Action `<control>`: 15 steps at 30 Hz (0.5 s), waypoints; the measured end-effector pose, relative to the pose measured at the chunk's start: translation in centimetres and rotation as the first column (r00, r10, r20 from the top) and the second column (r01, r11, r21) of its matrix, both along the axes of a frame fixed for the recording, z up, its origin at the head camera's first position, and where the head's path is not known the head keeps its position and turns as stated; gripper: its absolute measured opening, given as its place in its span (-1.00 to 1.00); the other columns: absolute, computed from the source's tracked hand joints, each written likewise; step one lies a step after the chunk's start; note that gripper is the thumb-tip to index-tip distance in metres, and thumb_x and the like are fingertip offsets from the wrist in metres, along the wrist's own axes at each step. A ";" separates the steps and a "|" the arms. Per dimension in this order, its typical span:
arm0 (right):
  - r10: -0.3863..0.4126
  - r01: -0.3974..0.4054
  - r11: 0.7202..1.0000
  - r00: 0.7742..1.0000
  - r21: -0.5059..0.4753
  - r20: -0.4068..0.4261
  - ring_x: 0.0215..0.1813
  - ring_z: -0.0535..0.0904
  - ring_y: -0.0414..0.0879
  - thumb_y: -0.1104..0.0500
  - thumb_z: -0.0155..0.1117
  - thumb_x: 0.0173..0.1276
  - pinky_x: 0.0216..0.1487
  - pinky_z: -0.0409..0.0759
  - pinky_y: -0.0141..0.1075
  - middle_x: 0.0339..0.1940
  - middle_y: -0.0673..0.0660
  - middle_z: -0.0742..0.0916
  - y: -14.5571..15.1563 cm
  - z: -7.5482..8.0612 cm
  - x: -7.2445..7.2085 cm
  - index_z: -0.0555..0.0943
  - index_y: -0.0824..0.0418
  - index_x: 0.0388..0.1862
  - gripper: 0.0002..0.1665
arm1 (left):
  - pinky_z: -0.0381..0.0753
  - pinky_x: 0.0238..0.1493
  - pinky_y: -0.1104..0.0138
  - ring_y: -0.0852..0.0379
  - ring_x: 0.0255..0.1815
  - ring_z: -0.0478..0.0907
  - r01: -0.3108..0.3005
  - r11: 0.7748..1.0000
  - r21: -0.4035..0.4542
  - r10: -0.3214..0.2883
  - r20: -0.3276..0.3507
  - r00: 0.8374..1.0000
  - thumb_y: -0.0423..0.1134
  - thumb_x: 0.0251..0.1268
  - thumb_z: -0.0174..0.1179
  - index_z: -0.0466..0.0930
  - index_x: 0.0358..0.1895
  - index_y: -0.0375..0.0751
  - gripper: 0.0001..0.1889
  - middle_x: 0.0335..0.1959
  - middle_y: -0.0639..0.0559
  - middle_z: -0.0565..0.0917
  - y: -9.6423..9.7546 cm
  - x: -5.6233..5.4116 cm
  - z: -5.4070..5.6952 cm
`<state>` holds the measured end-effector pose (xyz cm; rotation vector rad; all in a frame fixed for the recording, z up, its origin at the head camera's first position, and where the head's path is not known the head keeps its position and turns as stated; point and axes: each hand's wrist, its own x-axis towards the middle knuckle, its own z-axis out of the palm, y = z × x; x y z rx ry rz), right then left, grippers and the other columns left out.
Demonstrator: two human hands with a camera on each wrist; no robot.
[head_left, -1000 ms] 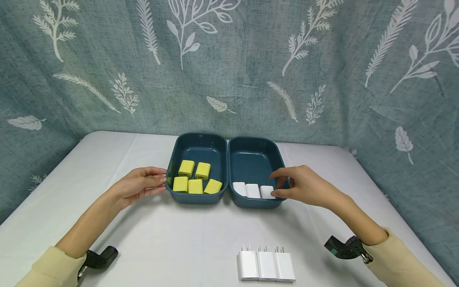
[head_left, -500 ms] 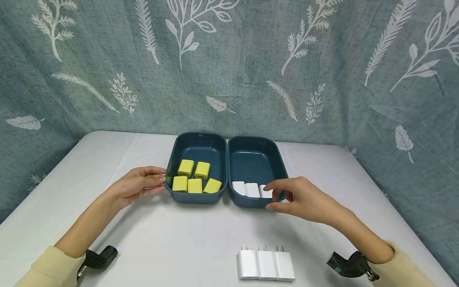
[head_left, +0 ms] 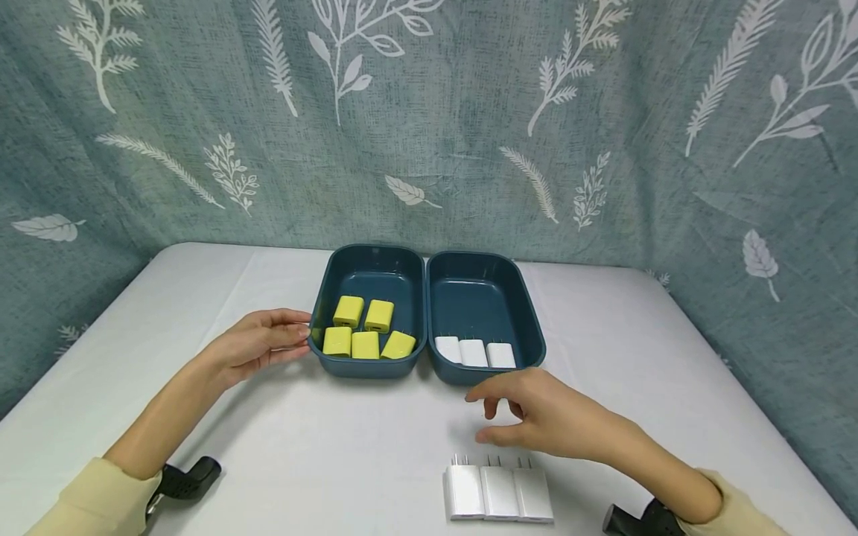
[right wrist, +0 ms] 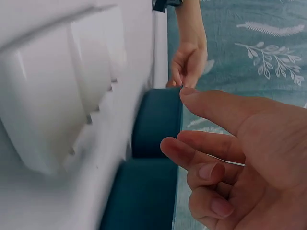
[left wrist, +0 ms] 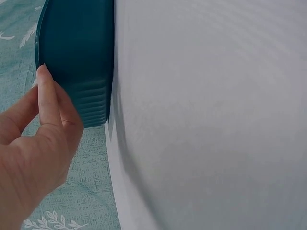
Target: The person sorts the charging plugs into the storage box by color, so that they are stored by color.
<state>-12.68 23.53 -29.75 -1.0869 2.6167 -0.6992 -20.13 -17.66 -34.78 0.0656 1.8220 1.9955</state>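
Observation:
My left hand rests its fingertips against the left side of a dark blue bin; in the left wrist view, the fingers reach up to the bin's rim. Several yellow charger plugs lie in that bin. Beside it, a second blue bin holds three white charger plugs along its near wall. My right hand hovers between this bin and three more white charger plugs on the table. Thumb and fingers are parted, with nothing between them, as the right wrist view of the hand shows.
A white cloth covers the table. Behind it hangs a blue-green curtain with white leaf prints. The two bins stand side by side near the table's back edge. Each wrist carries a black camera mount.
My right hand has let go of the rightmost white charger plug in the right bin. It has come out over the near wall toward the plugs on the table. My left hand stays put.

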 end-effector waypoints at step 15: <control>0.053 -0.057 0.997 0.995 0.049 0.085 -0.45 0.40 -0.33 -0.10 0.47 0.24 -0.45 0.49 -0.51 -0.31 -0.29 0.61 -0.4 -2.4 1.9 0.67 0.04 0.09 -0.52 | 0.67 0.07 0.32 0.16 -0.13 0.67 0.004 1.000 0.014 -0.004 -0.005 1.000 -0.46 0.47 0.07 0.14 0.37 -0.59 -0.48 -0.11 -0.07 0.57 0.0 0.1 0.0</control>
